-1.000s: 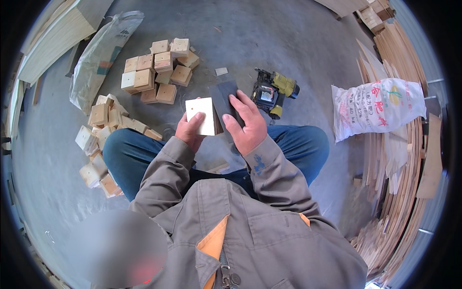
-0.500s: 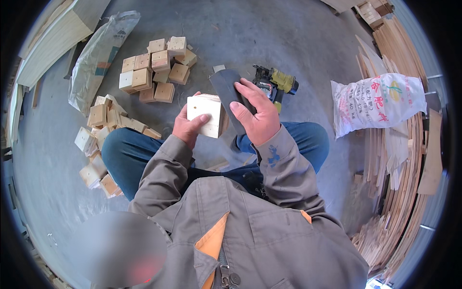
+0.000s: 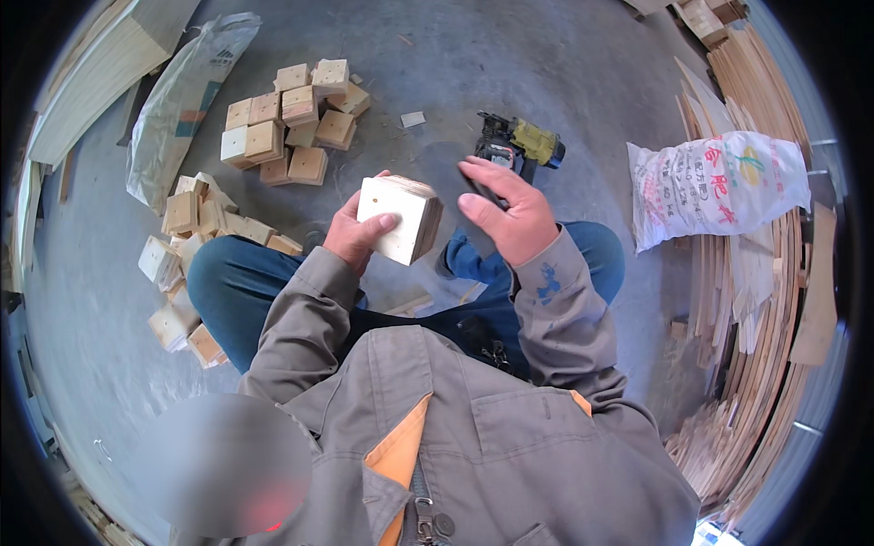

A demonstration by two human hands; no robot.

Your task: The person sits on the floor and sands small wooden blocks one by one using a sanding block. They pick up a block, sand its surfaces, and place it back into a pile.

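My left hand [image 3: 350, 232] grips a wooden block [image 3: 390, 218] built up of stacked layers, its thumb on the pale front face, which has a small dark spot near the top. To the right of it, my right hand [image 3: 517, 211] is closed around a dark grey sanding block [image 3: 489, 193]. Motion smears the flat plate of that sanding block, and only its dark grip shows plainly between fingers and thumb. A gap separates the two hands. Both are held above my bent legs.
Similar wooden blocks lie in a pile [image 3: 282, 127] ahead and another pile [image 3: 187, 264] by my left knee. A yellow-black nail gun [image 3: 523, 144] rests ahead of my right hand. A white sack [image 3: 719, 189] sits on wood strips [image 3: 728, 364] at right; a translucent bag [image 3: 187, 114] lies left.
My right hand has moved right with the sanding block, away from the wooden block. My left hand has turned the wooden block slightly, so more of its layered side shows.
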